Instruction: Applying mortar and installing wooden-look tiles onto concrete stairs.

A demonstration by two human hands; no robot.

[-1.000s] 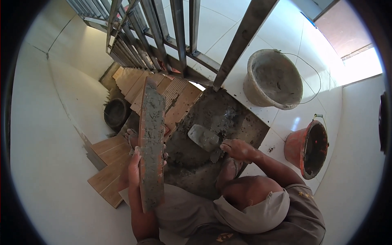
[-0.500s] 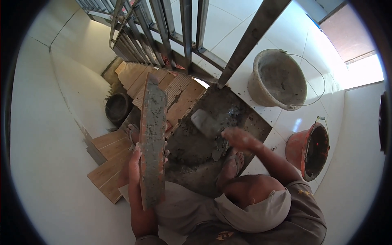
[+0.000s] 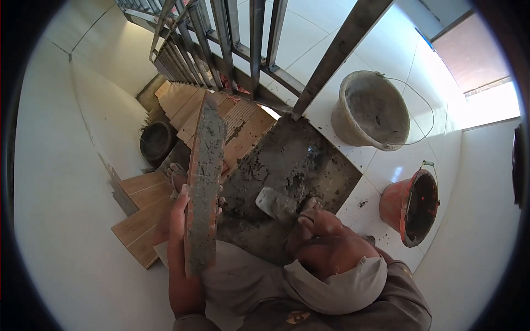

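My left hand [image 3: 179, 214] is closed around the edges of a long narrow tile [image 3: 190, 190]. Its upward-facing side carries a coat of wet grey mortar [image 3: 206, 165], with bits of reddish tile back showing along the rims. By my right knee, my right hand [image 3: 326, 224] is closed on a trowel [image 3: 271, 202], whose handle is hidden by the hand. The trowel's mortar-smeared blade is over the landing [image 3: 342, 165], to the right of the tile. Wet mortar lies spread across the landing, around my right foot [image 3: 310, 206].
Wood-look tiled stairs [image 3: 251, 135] drop away beyond, beside a metal railing [image 3: 256, 49]. On the white floor to the right stand a grey bucket [image 3: 343, 113] and a red bucket [image 3: 395, 201]. Loose wood-look tiles [image 3: 138, 234] and a black bucket [image 3: 157, 142] lie along the left wall.
My right hand has drawn the trowel back toward my knee, away from the middle of the landing. The coated tile stays in my left hand, and the whole view has shifted slightly.
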